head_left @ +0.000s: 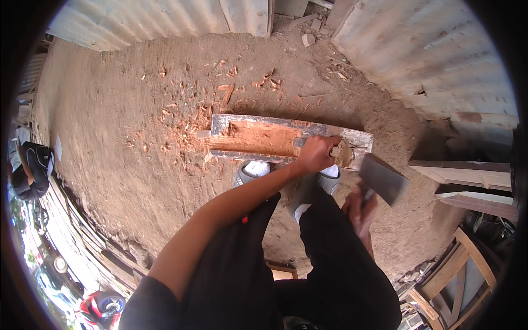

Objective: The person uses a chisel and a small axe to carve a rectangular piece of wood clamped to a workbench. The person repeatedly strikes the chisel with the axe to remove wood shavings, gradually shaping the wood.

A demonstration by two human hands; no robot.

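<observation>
A long wooden block (324, 130) with dark, worn faces lies across the ground in front of my feet. A raw reddish hollow is cut into its left and middle part. My left hand (317, 153) is closed round a chisel (344, 154) over the block's right part. Only the round, frayed top of its wooden handle shows; the blade is hidden. My right hand (360, 209), smeared by motion, grips the handle of a mallet (383, 179). The mallet's dark, blocky head is just right of the chisel, apart from it and blurred.
Wood chips (187, 135) litter the dirt ground beyond and left of the block. Corrugated metal sheets (434, 49) stand at the far side. Wooden frames (462, 275) and planks (467, 176) are at the right. Another person (34, 170) is at the far left, near a red motorcycle (102, 308).
</observation>
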